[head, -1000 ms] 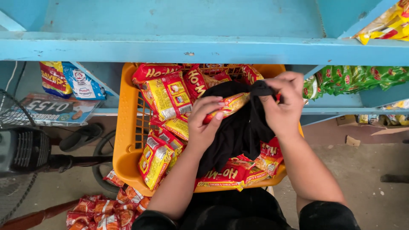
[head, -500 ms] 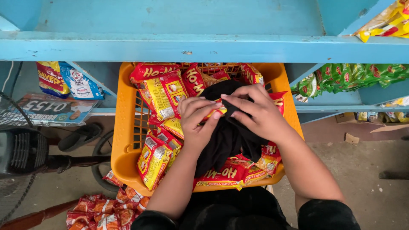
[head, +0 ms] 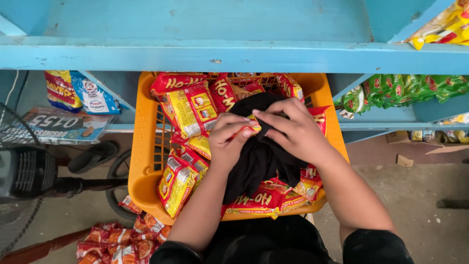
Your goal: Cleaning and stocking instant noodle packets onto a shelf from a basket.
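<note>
Head view: your hands have closed in since a second ago. The right hand (head: 298,132) was up at the far edge of the black cloth (head: 259,156); now it lies flat over the cloth's top, fingers spread and pressing, touching the left. The left hand (head: 229,142) has curled tighter: thumb and fingertips pinch one small packet (head: 246,128) just at the cloth's upper fold. So the packet is now half tucked under cloth and fingers, only a red-yellow sliver showing.

Packet and cloth sit in the middle of the orange basket (head: 141,161), on top of the loose packets.

Materials: cloth is soft, matte, draped in folds. Noodle packets (head: 188,110) are glossy crinkled film, flat pillow shapes, red and yellow. Basket is rigid plastic with slotted walls. Blue shelf (head: 234,54) is painted, chipped at the edge. More packets (head: 117,242) lie on the floor below the basket.
</note>
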